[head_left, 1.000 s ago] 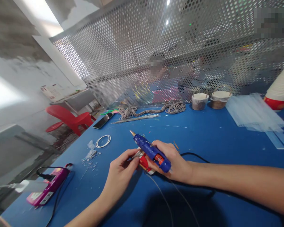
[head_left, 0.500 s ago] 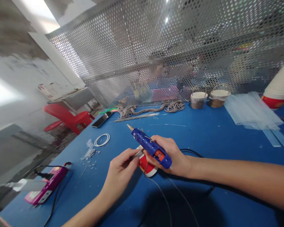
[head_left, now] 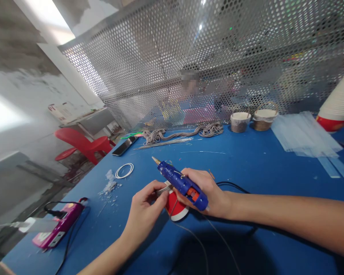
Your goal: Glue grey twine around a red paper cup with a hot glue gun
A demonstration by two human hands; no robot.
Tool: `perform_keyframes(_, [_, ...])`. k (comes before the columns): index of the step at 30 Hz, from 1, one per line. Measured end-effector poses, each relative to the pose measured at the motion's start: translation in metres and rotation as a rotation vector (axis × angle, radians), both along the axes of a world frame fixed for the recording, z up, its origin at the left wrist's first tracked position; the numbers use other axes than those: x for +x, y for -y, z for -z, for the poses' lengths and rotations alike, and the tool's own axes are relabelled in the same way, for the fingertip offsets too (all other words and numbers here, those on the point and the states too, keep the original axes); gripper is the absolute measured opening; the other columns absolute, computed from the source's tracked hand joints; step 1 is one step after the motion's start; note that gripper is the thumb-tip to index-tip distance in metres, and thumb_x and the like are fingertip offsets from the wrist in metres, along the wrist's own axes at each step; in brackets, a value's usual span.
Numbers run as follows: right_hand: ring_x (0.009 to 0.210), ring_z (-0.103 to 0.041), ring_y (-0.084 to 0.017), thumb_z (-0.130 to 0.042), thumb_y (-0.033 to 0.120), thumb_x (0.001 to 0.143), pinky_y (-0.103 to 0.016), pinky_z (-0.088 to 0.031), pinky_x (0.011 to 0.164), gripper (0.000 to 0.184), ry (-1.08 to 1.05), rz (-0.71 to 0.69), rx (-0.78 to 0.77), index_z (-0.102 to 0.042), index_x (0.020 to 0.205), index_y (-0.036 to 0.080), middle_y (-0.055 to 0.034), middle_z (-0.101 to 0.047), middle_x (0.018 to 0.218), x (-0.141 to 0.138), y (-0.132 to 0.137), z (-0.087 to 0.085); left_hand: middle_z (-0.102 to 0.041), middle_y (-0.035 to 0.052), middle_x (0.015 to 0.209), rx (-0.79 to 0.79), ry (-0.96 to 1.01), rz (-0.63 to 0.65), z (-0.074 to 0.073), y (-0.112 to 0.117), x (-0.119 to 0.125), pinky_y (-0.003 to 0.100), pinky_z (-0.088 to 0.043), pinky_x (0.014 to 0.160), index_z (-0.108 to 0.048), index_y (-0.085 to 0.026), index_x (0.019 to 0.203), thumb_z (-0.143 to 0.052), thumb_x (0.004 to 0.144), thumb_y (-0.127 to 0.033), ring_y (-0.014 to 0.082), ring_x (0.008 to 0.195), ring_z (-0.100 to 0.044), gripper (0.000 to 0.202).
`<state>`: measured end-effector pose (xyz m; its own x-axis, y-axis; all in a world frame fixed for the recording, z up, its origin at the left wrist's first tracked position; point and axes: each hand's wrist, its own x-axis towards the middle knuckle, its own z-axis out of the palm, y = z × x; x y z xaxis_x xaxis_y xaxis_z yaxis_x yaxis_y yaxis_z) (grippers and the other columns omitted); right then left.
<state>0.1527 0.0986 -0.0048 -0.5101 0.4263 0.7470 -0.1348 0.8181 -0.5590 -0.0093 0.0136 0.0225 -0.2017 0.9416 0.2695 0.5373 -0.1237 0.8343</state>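
A blue hot glue gun is gripped in my right hand, its metal nozzle pointing up and to the left. Under it, a red and white paper cup lies tilted, with grey cord around its narrower end. The thumb and fingers of my left hand pinch the cord against the cup. Loose cord ends trail from the cup toward the table's near edge. The glue gun and right fingers hide part of the cup.
Two small cord-wrapped cups, grey cord bundles and a phone lie along the back. White rings and glue scraps sit left, near a purple power strip. Clear strips and stacked cups stand right. A perforated metal screen rises behind.
The red cup has turned slightly between my hands, its white rim shifting a little left and down. The glue gun's nozzle has moved slightly left and lower. Both hands keep their grips.
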Motion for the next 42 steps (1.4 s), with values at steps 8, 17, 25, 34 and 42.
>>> perform_keyframes(8, [0.060,-0.049,-0.012,-0.058,0.015,0.077,-0.023,-0.040,0.060,0.015,0.014,-0.015,-0.068,-0.047,0.086,0.020,0.0005,-0.055,0.073,-0.001,-0.001,0.003,-0.057,-0.0028,0.058,-0.029,0.072,-0.059,0.001,0.001,-0.003,0.019,-0.043,0.050,-0.059,-0.016,0.062,-0.059,0.074,-0.027,0.0098,0.053,-0.050,0.016])
perform_keyframes(17, [0.065,-0.052,-0.012,-0.056,0.016,0.078,-0.024,-0.044,0.065,0.013,0.036,-0.078,-0.266,-0.050,0.089,0.019,-0.0004,-0.056,0.077,-0.002,-0.006,-0.001,-0.062,-0.0015,0.063,-0.024,0.075,0.021,-0.002,0.000,-0.011,0.019,-0.045,0.054,-0.066,-0.017,0.066,-0.059,0.075,-0.026,0.0113,0.059,-0.054,0.014])
perform_keyframes(25, [0.060,-0.048,-0.011,-0.059,0.018,0.078,-0.022,-0.039,0.058,0.011,0.072,-0.110,-0.310,-0.051,0.087,0.016,0.0013,-0.054,0.073,-0.004,-0.004,-0.001,-0.067,0.0031,0.078,0.089,-0.168,0.059,-0.005,0.001,-0.013,0.024,-0.050,0.060,-0.070,-0.019,0.082,-0.055,0.081,-0.022,0.0156,0.071,-0.062,0.015])
perform_keyframes(34, [0.065,-0.050,-0.013,-0.057,0.013,0.076,-0.023,-0.041,0.060,0.019,0.089,-0.144,-0.194,-0.048,0.091,0.018,0.0007,-0.055,0.077,-0.003,-0.004,0.000,-0.068,0.0026,0.073,0.241,-0.397,0.040,-0.009,0.004,-0.009,0.021,-0.049,0.055,-0.065,-0.019,0.073,-0.054,0.078,-0.016,0.0136,0.065,-0.061,0.012])
perform_keyframes(42, [0.066,-0.053,-0.012,-0.057,0.021,0.085,-0.024,-0.044,0.063,0.007,-0.018,-0.044,-0.260,-0.054,0.090,0.017,-0.0013,-0.058,0.079,0.004,0.002,-0.002,-0.057,-0.0033,0.056,0.170,-0.297,-0.214,-0.012,0.001,-0.019,0.020,-0.043,0.051,-0.058,-0.019,0.064,-0.053,0.078,-0.023,0.0106,0.053,-0.052,0.017])
